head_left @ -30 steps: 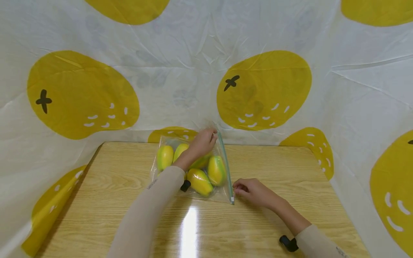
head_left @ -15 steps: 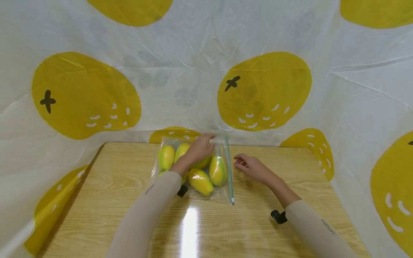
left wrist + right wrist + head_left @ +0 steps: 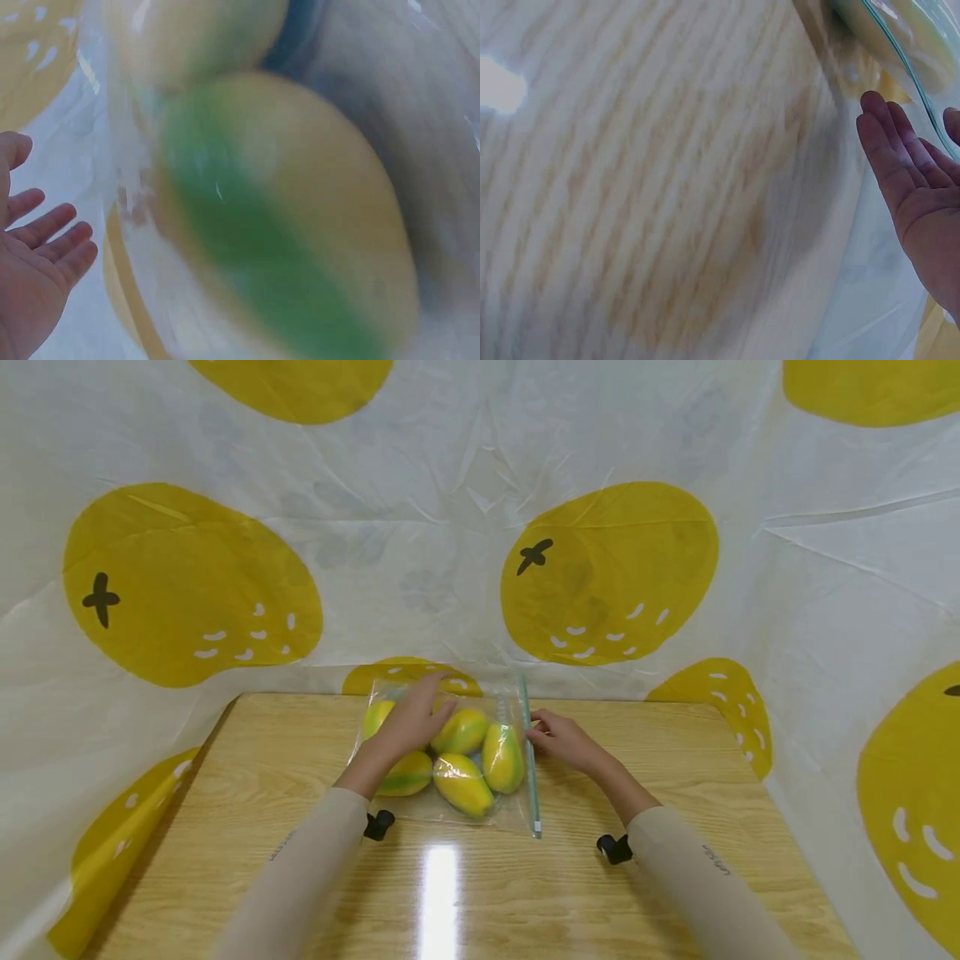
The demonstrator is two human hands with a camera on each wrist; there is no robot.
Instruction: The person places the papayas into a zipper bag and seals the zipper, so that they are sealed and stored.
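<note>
A clear zip bag (image 3: 510,814) lies flat on the table with several yellow-green, mango-like fruits (image 3: 462,783) inside. Its teal zip strip (image 3: 532,777) runs along the right side, a white slider (image 3: 537,827) at the near end. My left hand (image 3: 410,718) is over the bag's left half, fingers loosely extended, hiding part of the fruit. In the left wrist view those fingers are spread and hold nothing, beside a blurred fruit (image 3: 300,195). My right hand (image 3: 562,739) has its fingertips right at the zip strip's upper part; the right wrist view shows its fingers nearly straight.
The wooden table (image 3: 637,893) has a bright light reflection (image 3: 438,893) near its front. A white cloth (image 3: 420,560) printed with large yellow fruit hangs behind and on both sides. Black wrist cameras (image 3: 617,849) sit under both forearms.
My left hand has come away from the zip strip's far end, moving left over the fruit. My right hand has moved from the strip's near end up toward its far part.
</note>
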